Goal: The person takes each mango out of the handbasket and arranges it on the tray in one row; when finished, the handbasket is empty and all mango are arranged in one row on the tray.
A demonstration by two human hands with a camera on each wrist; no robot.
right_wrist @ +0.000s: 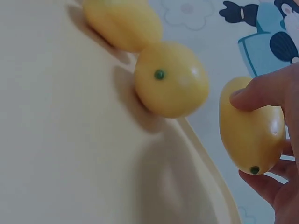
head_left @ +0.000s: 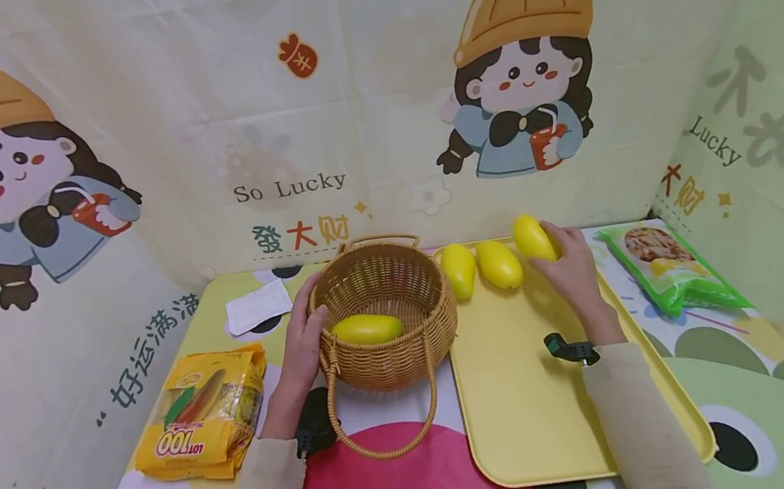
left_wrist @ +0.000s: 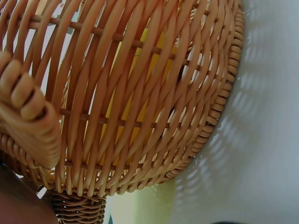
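My left hand (head_left: 300, 354) grips the left rim of a round wicker basket (head_left: 392, 365). Inside the basket lies a yellow-green mango (head_left: 367, 329), glimpsed as yellow through the weave (left_wrist: 140, 93) in the left wrist view. One basket handle hangs down in front. Over the far right end of a yellow tray (head_left: 528, 399), my right hand (head_left: 577, 271) holds a yellow mango (right_wrist: 252, 133) between thumb and fingers, raised above the tray. Two more yellow mangoes, one at the left (head_left: 459, 270) and one beside it (head_left: 500, 264), rest at the tray's far end.
A yellow snack bag (head_left: 200, 415) lies left of the basket, with a white packet (head_left: 258, 306) behind it. To the tray's right is a green bag (head_left: 670, 267). A printed cloth wall (head_left: 376, 116) rises right behind the table.
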